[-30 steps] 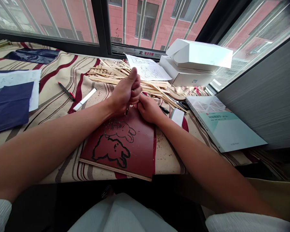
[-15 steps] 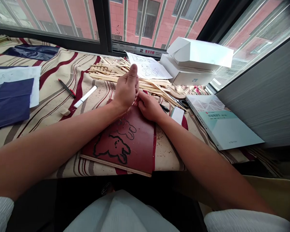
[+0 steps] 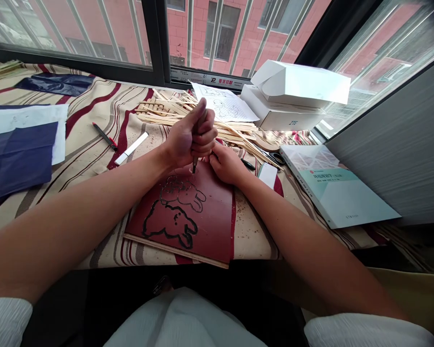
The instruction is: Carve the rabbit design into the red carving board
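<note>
My left hand [image 3: 192, 132] is closed in a fist round the handle of a carving tool [image 3: 194, 165], its thumb up along the top. The tool points steeply down, its narrow tip at the upper part of a dark red board [image 3: 215, 221]. Two dog-like figures are on the board: the nearer outline [image 3: 169, 226] is thick and black, the farther one [image 3: 183, 193] thinner. My right hand [image 3: 226, 164] is closed over the board's upper right corner, close beside the left fist; its fingertips are partly hidden.
Beyond my hands lie thin wood strips [image 3: 159, 118], a sheet with drawings [image 3: 224, 103] and a white box [image 3: 292, 113]. At right are a book [image 3: 343, 193], scissors [image 3: 276, 157] and a white block [image 3: 267, 175]. A pen [image 3: 104, 136], white strip [image 3: 131, 148] and blue sheets [image 3: 18, 154] lie left.
My left fist has turned and tilted, so the carving tool's shaft and tip now show below it. My right hand stays at the board's upper corner. The view has shifted slightly.
</note>
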{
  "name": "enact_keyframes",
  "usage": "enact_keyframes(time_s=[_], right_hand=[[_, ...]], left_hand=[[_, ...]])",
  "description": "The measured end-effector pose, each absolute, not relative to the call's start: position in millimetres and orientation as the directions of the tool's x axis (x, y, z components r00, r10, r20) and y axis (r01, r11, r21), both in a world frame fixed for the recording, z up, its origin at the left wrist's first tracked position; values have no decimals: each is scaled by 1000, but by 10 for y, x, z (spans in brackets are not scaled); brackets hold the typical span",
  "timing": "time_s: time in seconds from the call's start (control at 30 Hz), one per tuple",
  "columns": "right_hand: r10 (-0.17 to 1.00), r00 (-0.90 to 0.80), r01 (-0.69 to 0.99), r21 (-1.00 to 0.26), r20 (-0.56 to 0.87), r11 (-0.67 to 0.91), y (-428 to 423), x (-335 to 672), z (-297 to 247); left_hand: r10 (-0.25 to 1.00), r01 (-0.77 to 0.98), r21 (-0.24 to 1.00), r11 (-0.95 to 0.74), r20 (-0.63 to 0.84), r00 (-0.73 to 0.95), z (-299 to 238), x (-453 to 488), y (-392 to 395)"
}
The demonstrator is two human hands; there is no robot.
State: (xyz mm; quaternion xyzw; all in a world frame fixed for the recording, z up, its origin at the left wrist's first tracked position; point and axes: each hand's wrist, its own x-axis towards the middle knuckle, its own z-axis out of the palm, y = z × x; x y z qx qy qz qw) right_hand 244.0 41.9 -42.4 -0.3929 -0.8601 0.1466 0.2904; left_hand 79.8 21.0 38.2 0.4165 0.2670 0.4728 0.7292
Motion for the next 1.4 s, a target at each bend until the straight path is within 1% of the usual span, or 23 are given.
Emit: enact_keyframes(time_s=[0.1,0.3,0.37,0.53,0.63,0.7,0.77,0.83,0.9,1.0,1.07,1.1,1.17,1.23,1.27,1.33,1.4], right_hand=[[752,-534,579,-482,386,658,423,2443,-430],[749,-542,576,-481,381,661,422,2451,-425],[751,-543,581,-479,375,659,422,2448,-420],[760,-537,588,-484,367,648,411,2426,-404],[773,-517,597,-493,367,633,399,2412,-399],[781,-505,604,-497,367,624,392,2406,-399],[787,-496,611,-496,367,617,388,2404,-399],[789,-490,617,-492,371,614,386,2405,-400],[789,-486,617,-492,377,615,388,2407,-402],[787,-483,612,-494,385,618,392,2409,-407],[785,-483,609,-494,389,620,393,2411,-407],[783,-484,606,-496,389,621,391,2412,-406],[781,-490,596,-505,388,624,384,2414,-399],[779,-494,584,-516,386,626,374,2415,-391],[778,-495,579,-521,386,627,370,2416,-389],[777,-494,573,-527,390,628,366,2416,-388],[777,-488,573,-526,398,629,367,2416,-393]], left_hand=[[918,-422,887,187,-4,397,353,825,207],[938,-403,909,107,42,345,316,884,218],[962,-392,917,75,37,270,314,934,216],[999,-382,923,-43,39,-18,304,1068,194],[994,-415,906,-81,41,-103,290,1092,172],[992,-437,892,-113,74,-106,270,1073,173],[994,-453,884,-112,105,-40,245,1025,198],[991,-459,887,-45,98,92,224,958,239],[981,-459,888,29,62,183,219,900,273],[975,-430,902,40,59,213,240,894,269],[977,-378,926,-1,82,197,255,952,237],[983,-363,931,-30,94,159,256,992,222],[994,-382,919,-96,110,17,239,1071,206],[983,-445,878,-175,130,-131,201,1123,212],[974,-466,860,-210,141,-180,180,1134,219],[965,-471,848,-244,165,-203,148,1120,233],[978,-459,864,-207,172,-117,142,1066,240]])
